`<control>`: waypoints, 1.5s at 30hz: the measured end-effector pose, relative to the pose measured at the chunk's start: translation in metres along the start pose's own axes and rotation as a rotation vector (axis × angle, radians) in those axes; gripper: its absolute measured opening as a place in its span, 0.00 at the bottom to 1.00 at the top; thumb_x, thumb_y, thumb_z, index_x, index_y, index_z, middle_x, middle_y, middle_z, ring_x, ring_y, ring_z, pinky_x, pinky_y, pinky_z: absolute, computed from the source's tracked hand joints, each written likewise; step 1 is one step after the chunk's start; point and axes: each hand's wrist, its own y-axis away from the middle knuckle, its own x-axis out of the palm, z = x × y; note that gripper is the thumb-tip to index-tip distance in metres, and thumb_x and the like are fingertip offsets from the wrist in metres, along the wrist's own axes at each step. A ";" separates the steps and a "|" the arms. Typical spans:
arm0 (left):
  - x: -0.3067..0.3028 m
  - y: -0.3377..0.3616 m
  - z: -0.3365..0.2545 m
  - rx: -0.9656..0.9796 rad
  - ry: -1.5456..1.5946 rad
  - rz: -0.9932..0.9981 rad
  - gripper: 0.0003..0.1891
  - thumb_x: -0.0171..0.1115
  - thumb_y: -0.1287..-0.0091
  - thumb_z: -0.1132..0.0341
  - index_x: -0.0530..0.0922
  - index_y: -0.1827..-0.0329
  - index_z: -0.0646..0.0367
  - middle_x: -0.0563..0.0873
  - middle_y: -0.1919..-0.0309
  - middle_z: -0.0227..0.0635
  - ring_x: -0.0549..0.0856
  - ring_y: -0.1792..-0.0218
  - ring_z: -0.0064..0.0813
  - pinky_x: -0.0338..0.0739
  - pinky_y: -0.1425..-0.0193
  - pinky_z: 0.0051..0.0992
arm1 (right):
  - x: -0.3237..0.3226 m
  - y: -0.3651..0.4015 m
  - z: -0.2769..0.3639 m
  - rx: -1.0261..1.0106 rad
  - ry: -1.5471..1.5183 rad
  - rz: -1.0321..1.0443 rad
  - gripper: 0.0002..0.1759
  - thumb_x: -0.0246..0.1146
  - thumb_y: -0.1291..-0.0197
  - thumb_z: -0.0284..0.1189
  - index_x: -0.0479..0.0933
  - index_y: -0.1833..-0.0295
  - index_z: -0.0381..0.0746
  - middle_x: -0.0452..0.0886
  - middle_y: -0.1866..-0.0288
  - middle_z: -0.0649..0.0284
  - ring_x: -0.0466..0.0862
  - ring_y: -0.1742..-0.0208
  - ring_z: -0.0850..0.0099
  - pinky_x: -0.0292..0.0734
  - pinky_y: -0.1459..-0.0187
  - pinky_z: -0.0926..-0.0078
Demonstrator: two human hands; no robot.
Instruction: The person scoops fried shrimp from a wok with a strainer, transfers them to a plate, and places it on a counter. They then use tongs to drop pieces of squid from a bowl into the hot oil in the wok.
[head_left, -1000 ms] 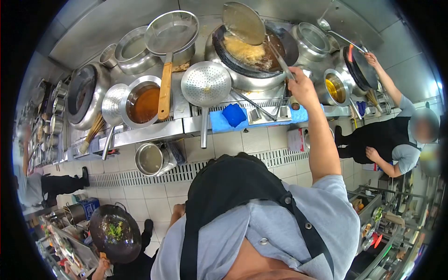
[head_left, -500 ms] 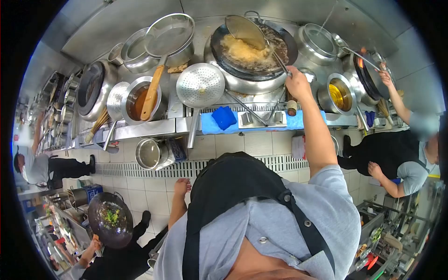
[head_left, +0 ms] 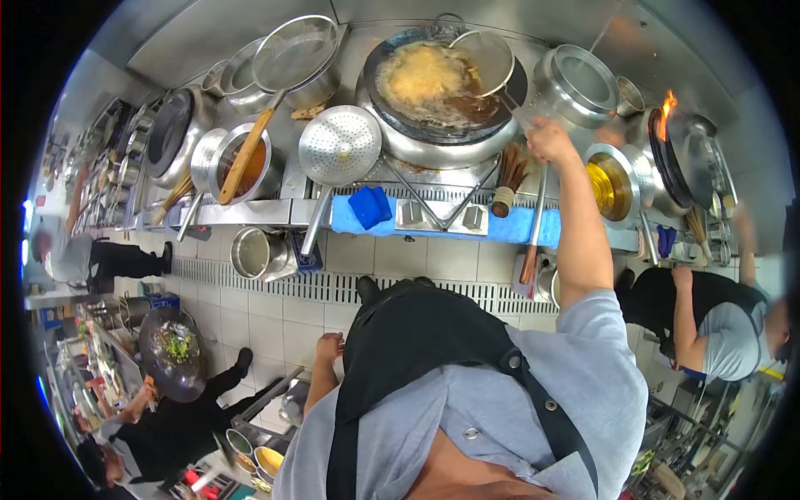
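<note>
My right hand [head_left: 550, 140] is closed round the handle of a mesh strainer [head_left: 490, 60], whose bowl overlaps the right side of the wok [head_left: 379, 67]. Foaming oil with a pale golden mass of food [head_left: 421, 79] bubbles in that wok. Just below this hand, a long-handled tool with a wooden grip [head_left: 528, 265] crosses the stove's front edge; its upper end is hidden. Low by my apron, my left hand [head_left: 331, 346] hangs with fingers loosely curled and no object showing in it.
Left of the wok lies a perforated skimmer [head_left: 340, 146]. A bamboo brush [head_left: 506, 183] and blue cloth [head_left: 370, 207] sit at the front. A pot of yellow oil [head_left: 611, 187] stands right. Flames [head_left: 667, 112] rise from a neighbouring wok. Co-workers stand on both sides; one holds a wok [head_left: 173, 358].
My right hand has drawn the strainer from over the food to the wok's right side. The right co-worker's hand has left the neighbouring stove, where the flame is taller. My view has shifted slightly.
</note>
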 end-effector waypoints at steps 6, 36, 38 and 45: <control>0.009 0.012 0.030 0.081 0.080 -0.045 0.13 0.67 0.32 0.61 0.82 0.53 0.62 0.87 0.67 0.36 0.85 0.72 0.30 0.79 0.72 0.32 | 0.027 -0.005 0.001 0.137 -0.705 0.340 0.12 0.61 0.31 0.25 0.76 0.44 0.38 0.73 0.74 0.69 0.66 0.84 0.82 0.54 0.85 0.79; 0.018 -0.051 -0.164 0.475 0.050 0.189 0.18 0.67 0.30 0.61 0.81 0.45 0.65 0.87 0.61 0.36 0.85 0.68 0.24 0.80 0.66 0.25 | 0.048 0.108 0.036 -0.306 -0.042 -0.469 0.23 0.64 0.36 0.29 0.81 0.35 0.42 0.87 0.48 0.42 0.86 0.45 0.45 0.80 0.43 0.58; 0.040 -0.060 -0.201 0.616 0.041 0.143 0.19 0.69 0.30 0.60 0.81 0.44 0.66 0.88 0.61 0.37 0.85 0.67 0.25 0.81 0.64 0.27 | 0.059 0.094 0.038 -0.344 -0.080 -0.439 0.22 0.62 0.36 0.30 0.81 0.36 0.42 0.86 0.45 0.42 0.85 0.41 0.45 0.79 0.39 0.56; 0.108 -0.063 -0.312 0.868 -0.061 -0.226 0.26 0.73 0.34 0.55 0.81 0.41 0.66 0.87 0.49 0.48 0.87 0.50 0.43 0.81 0.42 0.37 | 0.051 0.073 0.048 -0.246 0.113 -0.429 0.24 0.59 0.36 0.31 0.80 0.35 0.41 0.85 0.46 0.40 0.84 0.42 0.44 0.78 0.38 0.53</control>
